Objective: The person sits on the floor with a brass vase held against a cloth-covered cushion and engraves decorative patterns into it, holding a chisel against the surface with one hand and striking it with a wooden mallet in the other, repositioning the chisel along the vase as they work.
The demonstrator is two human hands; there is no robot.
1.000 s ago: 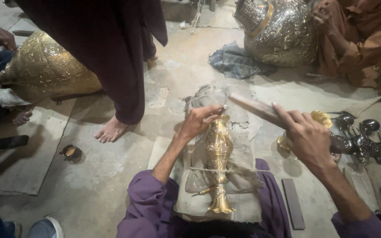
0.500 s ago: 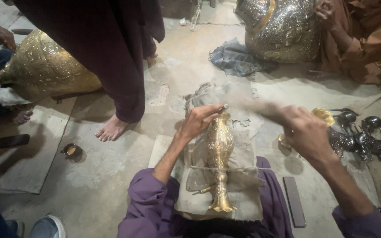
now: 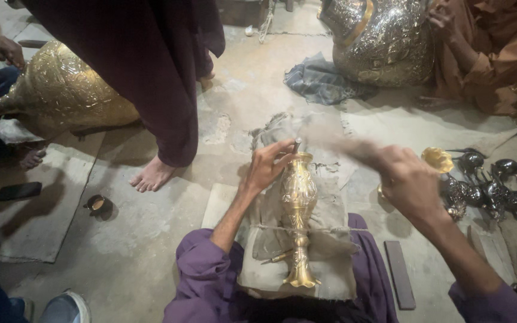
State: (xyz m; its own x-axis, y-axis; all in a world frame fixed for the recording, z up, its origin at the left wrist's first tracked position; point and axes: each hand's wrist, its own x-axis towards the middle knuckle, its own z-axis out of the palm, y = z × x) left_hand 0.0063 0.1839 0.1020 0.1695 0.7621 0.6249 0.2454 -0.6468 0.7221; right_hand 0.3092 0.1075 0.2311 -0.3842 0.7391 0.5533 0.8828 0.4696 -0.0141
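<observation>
At the far left a large embossed brass vessel [image 3: 61, 93] lies on its side on the floor, with another person's hands by its neck. Below it a dark phone [image 3: 17, 191] rests on a mat, and a small cup [image 3: 98, 205] stands on the bare concrete. A person in a long dark maroon robe [image 3: 151, 66] stands barefoot between that vessel and the worker. In the middle, a small engraved brass vase [image 3: 298, 206] lies lengthwise on a cloth-covered pad [image 3: 330, 239] over the worker's lap, mouth pointing away, bound down by a string across its stem. The left hand [image 3: 268, 165] sits at the vase's mouth, fingers pinched narrow around a thin metal punch [image 3: 296, 145] set against the rim. The right hand [image 3: 407, 179] is raised well clear to the right of the vase, closed around a motion-blurred wooden stick [image 3: 336, 139]. A flat dark bar [image 3: 400, 274] lies beside the lap. Further right, small brass and silvery pieces [image 3: 480, 179] crowd the floor, beyond them a big silvery embossed vessel [image 3: 384, 39].
</observation>
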